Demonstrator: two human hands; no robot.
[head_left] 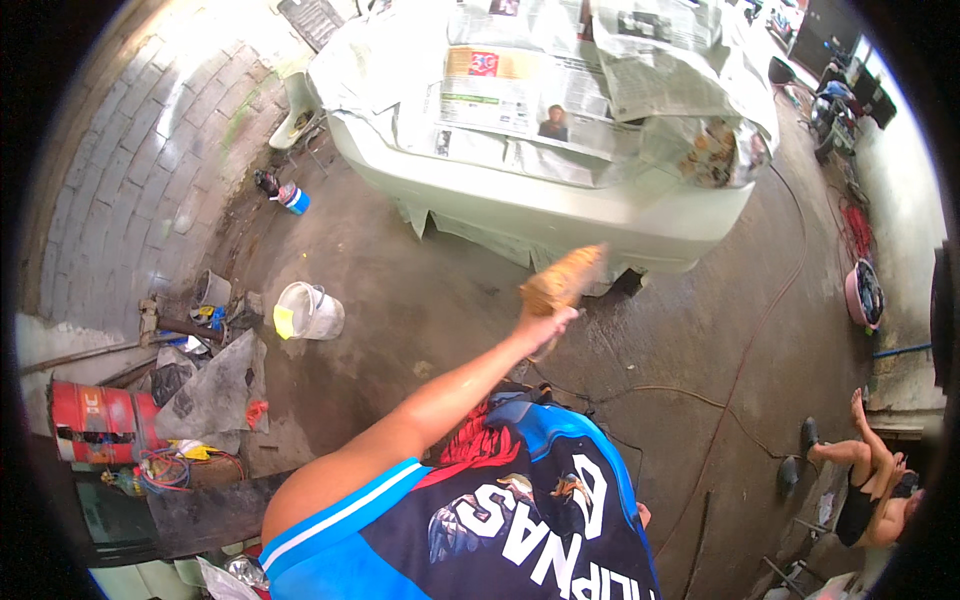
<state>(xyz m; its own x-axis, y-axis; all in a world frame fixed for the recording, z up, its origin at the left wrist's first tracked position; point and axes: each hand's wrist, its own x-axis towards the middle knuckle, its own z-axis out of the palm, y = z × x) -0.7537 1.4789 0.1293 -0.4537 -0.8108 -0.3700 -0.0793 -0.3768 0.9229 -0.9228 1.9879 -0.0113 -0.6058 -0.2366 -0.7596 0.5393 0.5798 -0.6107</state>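
Observation:
My left arm reaches forward, and my left hand is closed around an orange-brown patterned rag, somewhat blurred. The rag is held up in front of the lower part of a pale car bumper; whether it touches the bumper I cannot tell. Newspaper sheets and white covering hide the car above the bumper. Only a small patch of skin, apparently my right hand, shows beside my jersey; its fingers are hidden.
A white bucket stands on the floor at left, near a red drum and scrap. A hose crosses the floor. A person sits at lower right, below a pink basin. A white chair is at the back left.

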